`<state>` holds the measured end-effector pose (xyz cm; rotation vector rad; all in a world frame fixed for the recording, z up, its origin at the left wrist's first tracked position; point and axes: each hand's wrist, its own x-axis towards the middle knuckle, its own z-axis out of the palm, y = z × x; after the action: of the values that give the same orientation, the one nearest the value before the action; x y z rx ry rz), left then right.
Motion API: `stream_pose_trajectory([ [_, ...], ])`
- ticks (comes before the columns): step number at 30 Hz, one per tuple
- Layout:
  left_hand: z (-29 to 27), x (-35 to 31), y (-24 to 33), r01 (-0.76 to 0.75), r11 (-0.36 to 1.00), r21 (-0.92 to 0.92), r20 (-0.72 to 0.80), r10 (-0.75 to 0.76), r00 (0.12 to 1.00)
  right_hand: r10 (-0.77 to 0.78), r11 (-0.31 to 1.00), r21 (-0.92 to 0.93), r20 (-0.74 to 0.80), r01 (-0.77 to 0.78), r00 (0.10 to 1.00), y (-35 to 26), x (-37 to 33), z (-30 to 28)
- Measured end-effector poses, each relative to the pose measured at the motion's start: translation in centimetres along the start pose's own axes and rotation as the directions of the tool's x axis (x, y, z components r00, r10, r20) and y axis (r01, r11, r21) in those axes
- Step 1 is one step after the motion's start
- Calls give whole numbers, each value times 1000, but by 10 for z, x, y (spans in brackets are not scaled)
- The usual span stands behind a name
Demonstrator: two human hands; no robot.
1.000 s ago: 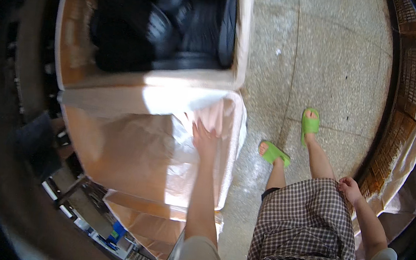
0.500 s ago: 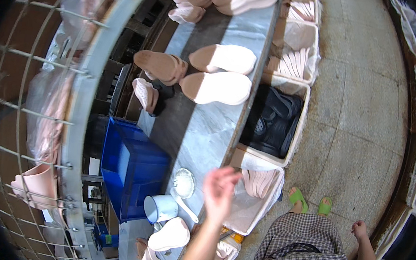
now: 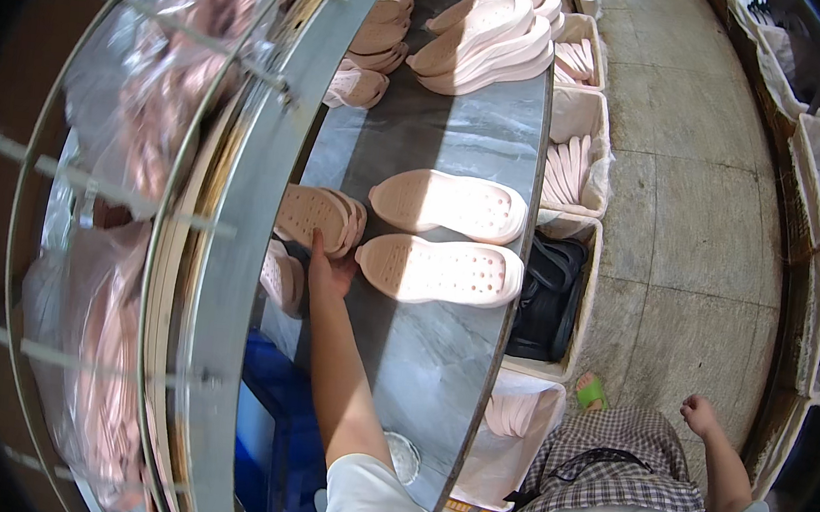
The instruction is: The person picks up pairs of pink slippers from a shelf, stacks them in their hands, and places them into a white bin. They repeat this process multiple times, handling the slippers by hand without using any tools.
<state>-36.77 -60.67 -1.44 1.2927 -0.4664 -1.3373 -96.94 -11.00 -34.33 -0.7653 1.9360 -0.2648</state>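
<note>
My left hand (image 3: 331, 273) reaches over the marble-patterned table to a small stack of pale pink foam shoe pieces (image 3: 310, 217) with little holes. The thumb lies on the top piece and the fingers curl about its near edge, partly hidden. Just right of this hand lie two long pale pink foam soles, a far sole (image 3: 449, 206) and a near sole (image 3: 438, 271), side by side with their holed ends to the right. Another pink foam piece (image 3: 282, 275) sits below the stack. My right hand (image 3: 701, 415) hangs by my side, loosely closed with nothing visible in it.
More pink soles (image 3: 490, 42) are piled at the table's far end. Lined bins hold pink strips (image 3: 566, 169) and black shoes (image 3: 544, 299) along the right edge. A blue crate (image 3: 288, 442) and white dish (image 3: 402, 458) stand nearer. Wire mesh (image 3: 162, 212) rises at left.
My left hand has gone from above the table's right edge, forward and left, onto the stack of pink shoe pieces. My view has shifted forward along the table. My right hand stays by my side.
</note>
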Motion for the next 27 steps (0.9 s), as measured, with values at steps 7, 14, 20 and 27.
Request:
stream_pose_trajectory([
  [7,1,33,1,-63,970,-236,-3,64,998,-61,997,-31,61,63,996,-64,7,28],
  [14,-16,30,39,108,925,-364,76,-86,993,-47,991,-116,106,59,993,-66,28,27],
  [20,7,-50,30,35,928,-371,90,-2,996,-151,960,-210,168,185,974,-87,41,-24],
  [27,10,-80,-15,63,904,-422,3,-68,998,-300,950,-10,234,311,925,-150,63,-65],
])
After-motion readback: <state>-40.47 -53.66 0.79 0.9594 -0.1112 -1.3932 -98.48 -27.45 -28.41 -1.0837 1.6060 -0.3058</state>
